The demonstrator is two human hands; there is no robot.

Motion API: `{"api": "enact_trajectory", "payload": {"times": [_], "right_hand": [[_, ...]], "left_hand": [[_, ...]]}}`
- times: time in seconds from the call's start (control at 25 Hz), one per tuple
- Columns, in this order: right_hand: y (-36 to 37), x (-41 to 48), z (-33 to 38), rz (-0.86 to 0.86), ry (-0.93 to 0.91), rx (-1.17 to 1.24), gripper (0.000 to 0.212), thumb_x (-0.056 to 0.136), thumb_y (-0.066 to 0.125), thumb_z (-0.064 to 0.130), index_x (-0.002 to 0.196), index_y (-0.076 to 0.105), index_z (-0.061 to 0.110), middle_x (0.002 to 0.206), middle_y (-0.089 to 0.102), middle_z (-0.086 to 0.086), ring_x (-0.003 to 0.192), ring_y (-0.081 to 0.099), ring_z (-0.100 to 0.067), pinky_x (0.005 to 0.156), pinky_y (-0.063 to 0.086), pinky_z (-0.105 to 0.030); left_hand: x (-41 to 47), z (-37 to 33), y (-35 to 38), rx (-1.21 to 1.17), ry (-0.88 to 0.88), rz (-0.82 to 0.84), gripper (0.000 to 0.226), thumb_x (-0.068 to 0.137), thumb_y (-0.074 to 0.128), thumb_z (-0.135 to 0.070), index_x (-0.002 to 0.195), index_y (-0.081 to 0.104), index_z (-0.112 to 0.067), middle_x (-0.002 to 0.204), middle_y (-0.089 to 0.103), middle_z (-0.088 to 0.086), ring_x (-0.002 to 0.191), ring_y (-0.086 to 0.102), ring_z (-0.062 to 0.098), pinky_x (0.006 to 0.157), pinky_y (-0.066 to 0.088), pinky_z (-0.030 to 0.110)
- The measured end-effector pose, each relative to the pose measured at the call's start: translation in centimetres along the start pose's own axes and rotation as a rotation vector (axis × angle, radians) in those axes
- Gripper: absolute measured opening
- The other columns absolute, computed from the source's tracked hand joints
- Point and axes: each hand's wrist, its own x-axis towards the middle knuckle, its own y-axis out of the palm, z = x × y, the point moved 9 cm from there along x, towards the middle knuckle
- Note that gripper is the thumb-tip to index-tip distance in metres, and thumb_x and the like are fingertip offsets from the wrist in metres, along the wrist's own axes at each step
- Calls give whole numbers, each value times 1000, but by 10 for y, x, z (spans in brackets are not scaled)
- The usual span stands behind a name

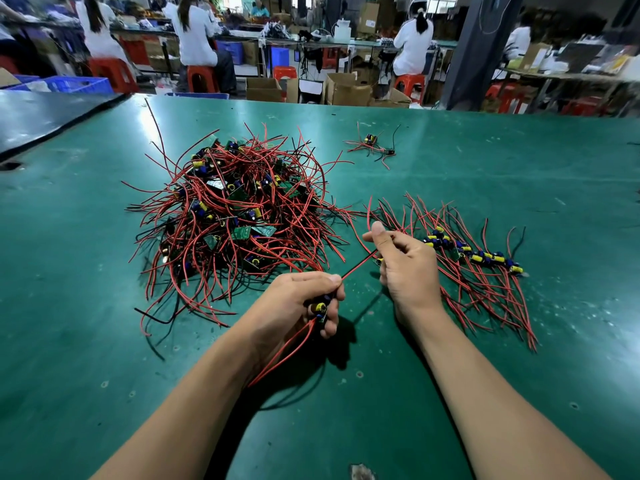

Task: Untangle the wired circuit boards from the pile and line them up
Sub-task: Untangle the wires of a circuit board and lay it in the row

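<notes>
A big tangled pile (pixel 235 216) of small green circuit boards with red and black wires lies on the green table (pixel 519 161), left of centre. To the right, a row of boards (pixel 478 256) lies lined up, wires fanned out on both sides. My left hand (pixel 304 303) grips one board with a yellow capacitor (pixel 319 308); its red wires hang down toward my wrist. A red and black wire pair (pixel 358 266) stretches tight from my left hand up to my right hand (pixel 405 268), which pinches its far end beside a small board at the row's left end.
A small separate clump of wired boards (pixel 372 145) lies farther back on the table. A dark mat (pixel 45 116) covers the far left corner. Behind the table, people in white coats sit on red stools at other benches, with cardboard boxes and blue crates on the floor.
</notes>
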Motion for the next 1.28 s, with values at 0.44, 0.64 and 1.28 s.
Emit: {"api": "enact_trajectory", "payload": {"times": [0.44,0.64,1.28], "right_hand": [[3,-7,-10,45,295,107,75,76,52,85,86,75,14,57,49,6,36,32,-8,39,24,-18],[14,-17,-3,149,242,-121,58,91,47,70,94,71,17,58,57,10,42,47,-13,43,33,-22],[58,-55,25,652,57,-132,26,81,78,48,75,67,25,64,62,13,55,56,-2,53,44,-17]], "left_hand": [[2,4,-3,-22,-14,-104,34,100,50,-27,101,63,5,69,66,14,57,64,24,54,55,27],[8,7,-7,-117,-57,-161,59,100,36,-52,116,59,0,102,72,23,86,69,34,78,59,43],[-1,-30,-23,-213,323,-196,22,80,67,-20,101,73,-16,113,73,7,98,67,26,84,56,40]]}}
